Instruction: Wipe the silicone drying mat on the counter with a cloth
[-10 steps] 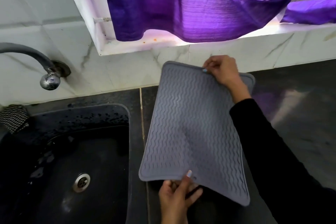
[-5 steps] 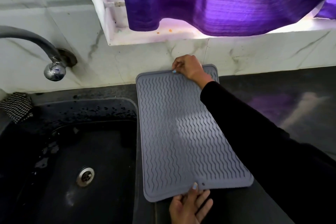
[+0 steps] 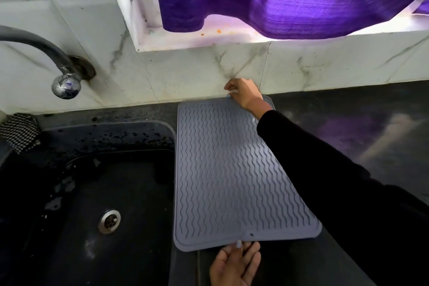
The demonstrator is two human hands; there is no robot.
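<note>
Right hand (image 3: pixel 246 96) grip pinching one grey mat (image 3: pixel 222 174) at its far edge, left hand (image 3: pixel 234 262) spread at near edge.

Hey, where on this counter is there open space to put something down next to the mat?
The dark counter right of the grey mat, up to the marble wall, is bare beyond the sleeve. Left, the mat sits tight against the sink, no room. The right hand and left hand occupy its far and near edges.
</note>
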